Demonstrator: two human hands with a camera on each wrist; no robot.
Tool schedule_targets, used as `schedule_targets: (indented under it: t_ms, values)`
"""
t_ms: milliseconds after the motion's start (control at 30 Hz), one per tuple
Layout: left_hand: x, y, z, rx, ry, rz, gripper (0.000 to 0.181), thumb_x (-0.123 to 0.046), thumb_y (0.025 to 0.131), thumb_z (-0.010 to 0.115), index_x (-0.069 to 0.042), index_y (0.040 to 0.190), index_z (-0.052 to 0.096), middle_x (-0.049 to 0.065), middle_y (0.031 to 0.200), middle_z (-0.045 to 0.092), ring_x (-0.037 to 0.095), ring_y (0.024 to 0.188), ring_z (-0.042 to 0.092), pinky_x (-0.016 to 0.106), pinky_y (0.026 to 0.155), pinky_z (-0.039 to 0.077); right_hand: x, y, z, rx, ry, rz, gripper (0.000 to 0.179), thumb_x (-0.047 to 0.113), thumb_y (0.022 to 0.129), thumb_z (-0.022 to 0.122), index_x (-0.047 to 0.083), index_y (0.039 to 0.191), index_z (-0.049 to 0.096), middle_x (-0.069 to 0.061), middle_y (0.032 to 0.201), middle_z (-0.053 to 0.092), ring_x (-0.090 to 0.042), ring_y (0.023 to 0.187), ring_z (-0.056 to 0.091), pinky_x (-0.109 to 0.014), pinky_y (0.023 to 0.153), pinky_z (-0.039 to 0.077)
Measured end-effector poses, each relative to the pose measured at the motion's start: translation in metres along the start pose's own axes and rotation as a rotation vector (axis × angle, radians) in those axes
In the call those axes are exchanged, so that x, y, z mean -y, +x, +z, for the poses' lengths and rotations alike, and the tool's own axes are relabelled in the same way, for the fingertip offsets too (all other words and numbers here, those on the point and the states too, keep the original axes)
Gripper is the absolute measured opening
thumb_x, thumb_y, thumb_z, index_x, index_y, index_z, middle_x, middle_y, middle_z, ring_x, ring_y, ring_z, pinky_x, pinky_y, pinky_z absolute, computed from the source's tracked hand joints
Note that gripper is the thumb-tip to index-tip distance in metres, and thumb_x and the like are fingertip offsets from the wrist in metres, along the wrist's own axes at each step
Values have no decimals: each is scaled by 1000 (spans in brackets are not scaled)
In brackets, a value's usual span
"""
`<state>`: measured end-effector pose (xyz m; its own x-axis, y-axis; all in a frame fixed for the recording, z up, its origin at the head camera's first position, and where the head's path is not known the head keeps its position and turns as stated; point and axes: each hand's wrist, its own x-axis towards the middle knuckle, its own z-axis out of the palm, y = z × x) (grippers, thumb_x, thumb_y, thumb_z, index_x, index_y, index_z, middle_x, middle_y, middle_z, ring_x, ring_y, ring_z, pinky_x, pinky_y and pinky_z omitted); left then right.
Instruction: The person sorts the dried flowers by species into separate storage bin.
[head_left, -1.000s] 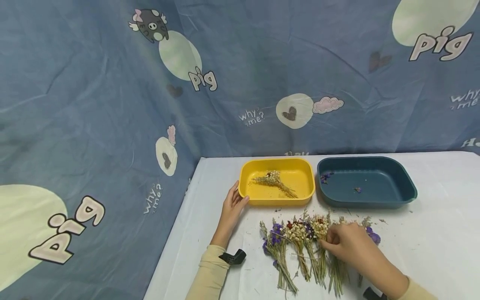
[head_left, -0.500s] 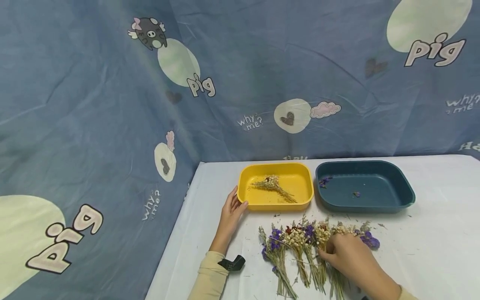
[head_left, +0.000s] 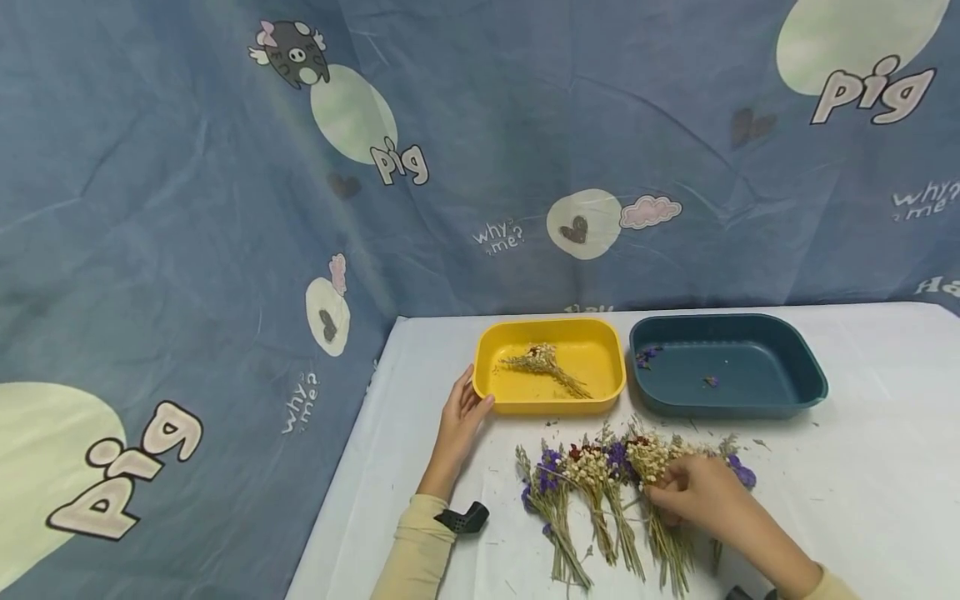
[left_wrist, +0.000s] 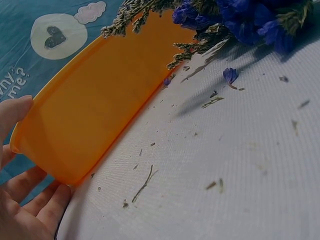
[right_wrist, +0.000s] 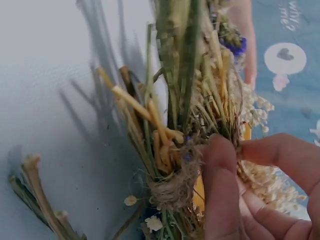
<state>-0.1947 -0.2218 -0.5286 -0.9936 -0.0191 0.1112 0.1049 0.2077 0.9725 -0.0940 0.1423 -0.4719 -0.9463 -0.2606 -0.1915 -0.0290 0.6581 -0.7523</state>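
So, clock directions here are from the head view, 12 being the far edge of the table. The right hand point(head_left: 705, 500) has a cream-flowered bunch point(head_left: 647, 457) pinched between thumb and fingertips, around the stems just under the blossoms. The thing to look at is how that bunch sits: heads poke out toward 11 o'clock from the fingertips, stems run back toward 5, so the long axis is basically 11-to-5. Where its stems end is hard to tell, since other stems overlap under the palm. Can't tell if it's off the white cloth point(head_left: 862, 467) either.

From the bunch, the yellow tray point(head_left: 547, 407) is between 10 and 11 o'clock, so the heads point roughly its way. The teal tray point(head_left: 731, 411) is between 1 and 2, with just a few purple bits visible inside. There's a bunch lying in the yellow one point(head_left: 546, 362), heads toward 10, stems toward 4.

The right hand's obviously the near one. The left hand point(head_left: 459, 425) is well apart, about 9 o'clock from the bunch, thumb and fingers wrapped around the yellow tray's 8 o'clock corner. Between them, a purple bunch point(head_left: 551, 479) and a red-and-cream bunch point(head_left: 590, 467) lie on the cloth.
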Motion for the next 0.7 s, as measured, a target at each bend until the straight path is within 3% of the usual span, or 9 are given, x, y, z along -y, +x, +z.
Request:
schedule_targets:
  t_ms: [233, 433, 700]
  values:
    - [-2, 0, 0, -5, -12, -23, 70, -25, 101, 68, -25, 162, 34, 12, 159, 49, 30, 149, 45, 46, 125, 36, -8, 0, -10, 93, 219, -84, 24, 19, 89, 78, 2, 79, 66, -5, 71, 76, -13, 57, 69, -26, 49, 55]
    - [-3, 0, 0, -9, -11, -23, 70, -24, 101, 68, -25, 162, 34, 12, 159, 49, 30, 149, 46, 45, 124, 37, -6, -1, -15, 145, 322, -23, 25, 20, 92, 76, -3, 97, 68, -9, 81, 77, -8, 52, 57, -24, 46, 49]
    - [-2, 0, 1, -13, -11, -15, 71, -26, 100, 70, -25, 162, 35, 10, 158, 51, 28, 148, 48, 41, 124, 38, -4, -2, -18, 209, 414, -26, 24, 17, 94, 72, -5, 102, 70, -8, 89, 77, -1, 49, 46, -18, 44, 44]
